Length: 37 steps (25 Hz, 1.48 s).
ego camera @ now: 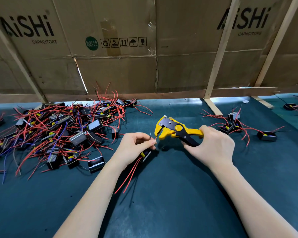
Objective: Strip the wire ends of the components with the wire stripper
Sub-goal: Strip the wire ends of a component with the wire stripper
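Note:
My right hand [212,145] grips the handles of a yellow and black wire stripper [174,130], whose jaws point left. My left hand [136,146] holds a small black component [145,154] with a yellow part and pinches its short wire ends up toward the jaws. A red wire tip [156,138] sits right at the jaw opening. Two long red wires [129,176] trail from the component down toward me.
A big tangled pile of black components with red wires [58,127] covers the left of the dark green mat [162,194]. A smaller group [234,124] lies to the right. Cardboard sheets [110,48] and wooden battens [220,54] wall off the back.

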{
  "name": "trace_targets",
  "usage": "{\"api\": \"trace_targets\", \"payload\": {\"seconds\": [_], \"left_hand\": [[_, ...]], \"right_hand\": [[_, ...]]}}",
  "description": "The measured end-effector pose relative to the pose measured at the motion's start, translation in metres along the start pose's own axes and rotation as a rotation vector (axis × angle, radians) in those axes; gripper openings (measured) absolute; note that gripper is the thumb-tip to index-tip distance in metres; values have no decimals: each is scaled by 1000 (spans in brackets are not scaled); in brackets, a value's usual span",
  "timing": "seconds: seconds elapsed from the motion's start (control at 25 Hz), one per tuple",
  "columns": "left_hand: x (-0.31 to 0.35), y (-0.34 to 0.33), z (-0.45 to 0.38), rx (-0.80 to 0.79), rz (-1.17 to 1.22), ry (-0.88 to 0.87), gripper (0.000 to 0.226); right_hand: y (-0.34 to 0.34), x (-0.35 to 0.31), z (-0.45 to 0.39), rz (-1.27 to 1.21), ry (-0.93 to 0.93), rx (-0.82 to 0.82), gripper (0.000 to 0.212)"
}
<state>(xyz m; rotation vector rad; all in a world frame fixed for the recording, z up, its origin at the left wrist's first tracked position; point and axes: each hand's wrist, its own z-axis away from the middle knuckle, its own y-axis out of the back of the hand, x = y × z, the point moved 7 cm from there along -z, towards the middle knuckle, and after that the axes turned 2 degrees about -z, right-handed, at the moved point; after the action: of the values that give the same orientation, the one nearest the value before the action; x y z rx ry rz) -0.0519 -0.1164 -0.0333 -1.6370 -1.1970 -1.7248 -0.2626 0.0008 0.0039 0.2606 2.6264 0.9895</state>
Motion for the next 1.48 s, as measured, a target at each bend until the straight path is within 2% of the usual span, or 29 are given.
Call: {"api": "trace_targets", "payload": {"seconds": [0.08, 0.2, 0.32, 0.52, 0.96, 1.48], "left_hand": [[0, -2, 1, -85, -39, 4, 6], [0, -4, 2, -177, -77, -6, 17], [2, 0, 2, -152, -136, -32, 19], [4, 1, 3, -135, -94, -49, 20], [5, -5, 1, -177, -203, -99, 19], [8, -9, 4, -189, -199, -47, 22]], "right_hand": [[0, 5, 0, -6, -36, 14, 54], [-1, 15, 0, -3, -88, 19, 60], [-3, 13, -2, -6, -77, 7, 62], [-4, 3, 1, -30, -27, 11, 60], [-2, -10, 1, -24, 91, -12, 60], [7, -13, 1, 35, 176, 89, 53]]}}
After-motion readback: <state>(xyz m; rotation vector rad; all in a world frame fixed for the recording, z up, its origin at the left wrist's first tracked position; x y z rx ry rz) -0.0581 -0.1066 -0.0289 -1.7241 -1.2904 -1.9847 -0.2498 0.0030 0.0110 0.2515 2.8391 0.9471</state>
